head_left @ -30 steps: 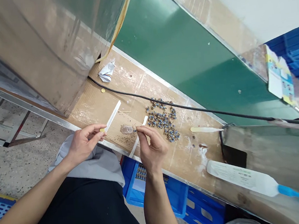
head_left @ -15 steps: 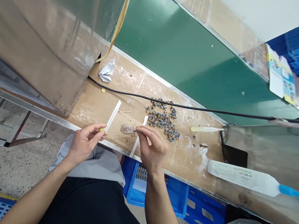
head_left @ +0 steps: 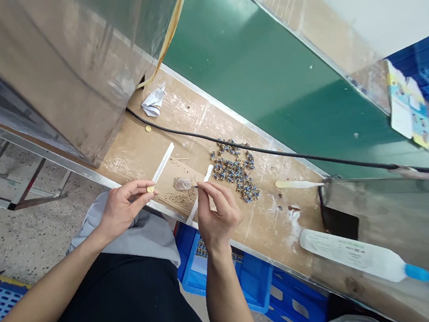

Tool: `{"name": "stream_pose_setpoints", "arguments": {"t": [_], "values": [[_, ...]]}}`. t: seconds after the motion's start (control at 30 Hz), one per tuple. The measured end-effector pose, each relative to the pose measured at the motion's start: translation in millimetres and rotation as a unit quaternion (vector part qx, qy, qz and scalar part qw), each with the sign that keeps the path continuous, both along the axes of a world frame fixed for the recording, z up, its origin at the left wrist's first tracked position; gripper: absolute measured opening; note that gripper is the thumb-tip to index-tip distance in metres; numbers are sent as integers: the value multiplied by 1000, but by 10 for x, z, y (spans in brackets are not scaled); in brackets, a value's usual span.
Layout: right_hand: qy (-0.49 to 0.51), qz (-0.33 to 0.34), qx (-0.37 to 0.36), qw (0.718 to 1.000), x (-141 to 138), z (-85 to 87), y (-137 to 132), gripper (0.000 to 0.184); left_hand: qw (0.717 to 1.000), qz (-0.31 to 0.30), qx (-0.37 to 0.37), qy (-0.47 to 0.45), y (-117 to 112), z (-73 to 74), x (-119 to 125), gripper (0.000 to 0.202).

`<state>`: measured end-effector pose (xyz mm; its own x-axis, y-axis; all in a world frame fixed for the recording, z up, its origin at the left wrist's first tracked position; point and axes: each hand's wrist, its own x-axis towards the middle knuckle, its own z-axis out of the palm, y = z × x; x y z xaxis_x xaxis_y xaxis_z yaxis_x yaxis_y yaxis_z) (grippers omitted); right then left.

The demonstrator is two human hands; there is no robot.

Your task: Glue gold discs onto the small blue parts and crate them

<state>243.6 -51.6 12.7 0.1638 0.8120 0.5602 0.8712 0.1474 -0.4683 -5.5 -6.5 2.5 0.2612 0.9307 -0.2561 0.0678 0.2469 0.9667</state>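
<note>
My left hand (head_left: 122,207) pinches a small brass piece (head_left: 150,189) between thumb and fingertip at the near edge of the brown bench (head_left: 194,117). My right hand (head_left: 216,212) is closed in a pinch on a thin dark pin, its tip held toward a small clear dish (head_left: 182,184). Two white strips lie by the hands: one (head_left: 163,162) beside the left fingers, one (head_left: 199,193) partly under the right hand. A heap of several small blue-and-brass parts (head_left: 235,171) lies just beyond the right hand.
A black cable (head_left: 275,152) crosses the bench along a green conveyor belt (head_left: 259,73). A crumpled paper (head_left: 153,102), a wooden stick (head_left: 298,184) and a white glue bottle with blue tip (head_left: 357,256) lie on the bench. Blue crates (head_left: 259,285) sit below. A wrapped box (head_left: 71,63) stands at left.
The hands have hardly moved. The left hand's pinched brass piece sits a little closer to the dish; the view has shifted slightly.
</note>
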Motion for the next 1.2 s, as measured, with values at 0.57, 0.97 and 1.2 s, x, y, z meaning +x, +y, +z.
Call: {"name": "stream_pose_setpoints", "arguments": {"t": [0.57, 0.97, 1.2], "values": [[163, 68, -7, 984, -264, 360, -235, 19, 996, -72, -10, -49, -196, 308, 157, 32], [183, 139, -14, 973, -377, 377, -218, 32, 990, -127, 7, -59, -220, 503, 151, 36], [193, 145, -20, 970, -380, 357, -242, 35, 990, -133, 12, -46, -235, 517, 148, 36]]}}
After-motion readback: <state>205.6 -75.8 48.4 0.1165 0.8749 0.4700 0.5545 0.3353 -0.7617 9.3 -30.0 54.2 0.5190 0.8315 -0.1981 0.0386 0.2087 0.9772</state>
